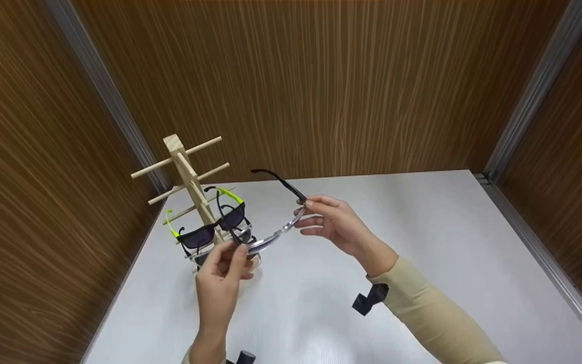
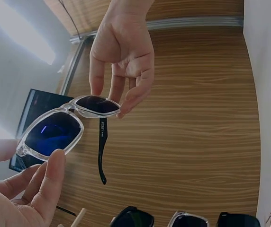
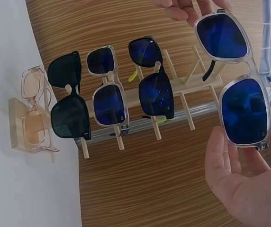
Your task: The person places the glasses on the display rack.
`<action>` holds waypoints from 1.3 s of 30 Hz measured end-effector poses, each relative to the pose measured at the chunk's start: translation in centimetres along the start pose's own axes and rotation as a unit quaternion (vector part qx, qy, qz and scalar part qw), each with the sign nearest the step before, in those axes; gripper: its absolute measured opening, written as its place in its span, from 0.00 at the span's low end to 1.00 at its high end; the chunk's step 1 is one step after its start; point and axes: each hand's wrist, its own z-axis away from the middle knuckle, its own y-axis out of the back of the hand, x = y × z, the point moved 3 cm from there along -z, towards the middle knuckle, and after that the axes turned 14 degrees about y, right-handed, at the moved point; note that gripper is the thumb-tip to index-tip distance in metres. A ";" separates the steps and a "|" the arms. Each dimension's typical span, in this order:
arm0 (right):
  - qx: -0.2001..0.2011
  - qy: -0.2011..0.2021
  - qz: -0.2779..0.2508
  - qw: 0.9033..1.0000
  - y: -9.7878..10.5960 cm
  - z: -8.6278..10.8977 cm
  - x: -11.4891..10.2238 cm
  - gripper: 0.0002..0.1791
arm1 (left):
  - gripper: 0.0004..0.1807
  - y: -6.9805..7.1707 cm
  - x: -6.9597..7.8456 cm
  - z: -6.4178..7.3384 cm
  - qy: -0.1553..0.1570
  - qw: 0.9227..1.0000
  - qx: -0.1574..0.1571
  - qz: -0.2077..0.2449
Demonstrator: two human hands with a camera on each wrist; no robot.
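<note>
Both hands hold a pair of sunglasses (image 3: 244, 109) with a clear frame, dark blue lenses and black temples, raised in front of the rack. My left hand (image 1: 220, 275) pinches one end of the frame between thumb and fingers. At the other end, my right hand (image 1: 339, 225) grips near the hinge with thumb and fingertips. One black temple (image 1: 283, 183) stretches out unfolded toward the back wall. Left of the hands stands a wooden glasses rack (image 1: 187, 172) with crosswise dowels. On it sit black sunglasses with yellow-green temples (image 1: 200, 236), partly behind the left hand.
Lower on the rack, the right wrist view shows clear-framed sunglasses (image 3: 109, 104), black sunglasses (image 3: 69, 116) and pale pinkish glasses (image 3: 33, 127). The upper dowels (image 1: 205, 145) stick out bare. A white table (image 1: 422, 227) lies below, with wood-grain walls (image 1: 346, 91) around it.
</note>
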 end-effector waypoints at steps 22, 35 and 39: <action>-0.002 -0.021 0.040 0.999 -3.8 -4.1 -0.7 0.10 | 0.11 2.7 1.5 -1.5 -0.045 0.996 0.069 -0.021; -0.013 -0.034 0.050 0.998 -5.4 -6.4 -0.4 0.11 | 0.13 4.1 2.2 -2.8 -0.027 0.994 0.109 -0.016; -0.007 -0.040 0.065 0.997 -6.1 -7.1 -0.1 0.12 | 0.14 4.7 2.1 -3.4 -0.009 0.992 0.121 -0.012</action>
